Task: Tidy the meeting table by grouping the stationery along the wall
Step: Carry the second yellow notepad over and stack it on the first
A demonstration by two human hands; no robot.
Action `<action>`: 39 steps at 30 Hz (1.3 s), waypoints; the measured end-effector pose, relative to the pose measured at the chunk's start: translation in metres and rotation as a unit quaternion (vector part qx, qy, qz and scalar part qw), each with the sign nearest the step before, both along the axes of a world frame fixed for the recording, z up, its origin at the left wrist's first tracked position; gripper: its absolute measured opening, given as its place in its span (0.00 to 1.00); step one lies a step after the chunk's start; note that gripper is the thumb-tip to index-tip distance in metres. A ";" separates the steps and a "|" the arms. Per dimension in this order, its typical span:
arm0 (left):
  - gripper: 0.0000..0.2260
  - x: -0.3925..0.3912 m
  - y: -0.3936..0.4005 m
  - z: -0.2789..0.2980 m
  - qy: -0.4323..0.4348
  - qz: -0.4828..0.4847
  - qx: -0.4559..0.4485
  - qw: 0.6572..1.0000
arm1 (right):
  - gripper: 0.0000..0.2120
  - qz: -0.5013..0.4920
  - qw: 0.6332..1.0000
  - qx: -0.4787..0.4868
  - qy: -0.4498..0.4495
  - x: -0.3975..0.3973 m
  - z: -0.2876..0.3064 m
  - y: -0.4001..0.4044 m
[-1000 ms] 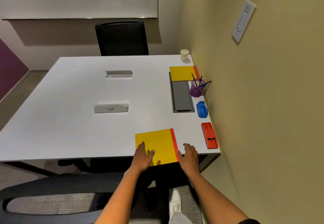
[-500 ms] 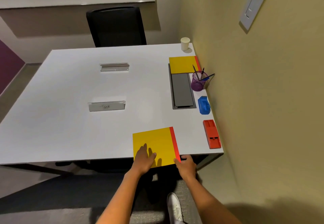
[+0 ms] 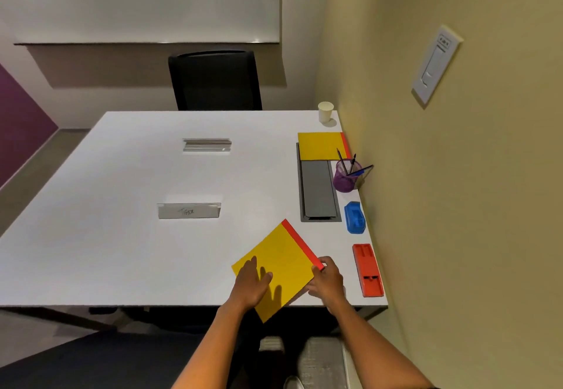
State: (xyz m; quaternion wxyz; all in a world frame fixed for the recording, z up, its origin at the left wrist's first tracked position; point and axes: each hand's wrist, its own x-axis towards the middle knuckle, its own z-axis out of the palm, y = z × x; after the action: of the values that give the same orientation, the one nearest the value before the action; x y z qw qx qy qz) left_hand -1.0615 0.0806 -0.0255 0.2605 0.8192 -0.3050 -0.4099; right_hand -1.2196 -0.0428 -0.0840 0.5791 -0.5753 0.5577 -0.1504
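Observation:
A yellow notepad with a red spine (image 3: 283, 257) lies turned at an angle near the front edge of the white table (image 3: 122, 236), one corner hanging over the edge. My left hand (image 3: 251, 282) rests flat on its near part. My right hand (image 3: 327, 280) grips its right corner at the red spine. Along the wall on the right sit a second yellow notepad (image 3: 321, 144), a purple pen cup (image 3: 345, 178) with pens, a blue stapler (image 3: 354, 217) and an orange hole punch (image 3: 367, 269).
A grey cable hatch (image 3: 318, 190) is set into the table beside the pen cup. Two clear name plates (image 3: 189, 211) (image 3: 207, 144) stand mid-table. A paper cup (image 3: 325, 112) is at the far right corner. A black chair (image 3: 214, 80) stands behind the table.
The near notepad has been rotated from square to a diagonal and shifted a little right. My right hand went from the table edge to gripping its spine corner.

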 end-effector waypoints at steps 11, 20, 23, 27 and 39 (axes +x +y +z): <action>0.40 0.038 -0.019 0.029 -0.053 0.062 -0.053 0.995 | 0.11 0.197 0.974 -0.116 -0.005 0.047 0.063 -0.069; 0.28 0.071 -0.013 0.050 -0.072 0.147 -0.109 0.980 | 0.11 0.269 0.956 -0.049 -0.103 0.087 0.111 -0.099; 0.17 0.083 -0.004 0.058 -0.072 0.198 -0.150 0.966 | 0.12 0.266 0.955 -0.016 -0.133 0.106 0.121 -0.100; 0.07 0.100 0.020 0.069 -0.022 0.274 -0.190 0.942 | 0.13 0.207 0.960 0.043 -0.182 0.135 0.127 -0.090; 0.05 0.145 0.128 0.107 -0.038 0.448 -0.261 0.854 | 0.05 0.326 0.905 0.184 -0.203 0.234 0.122 0.020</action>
State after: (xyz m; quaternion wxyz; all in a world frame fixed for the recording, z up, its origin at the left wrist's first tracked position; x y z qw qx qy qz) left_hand -0.9160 0.2084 0.0815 0.6088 0.7837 -0.0103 -0.1224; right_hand -0.9860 -0.0231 0.0382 0.7921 -0.5652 0.2275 0.0381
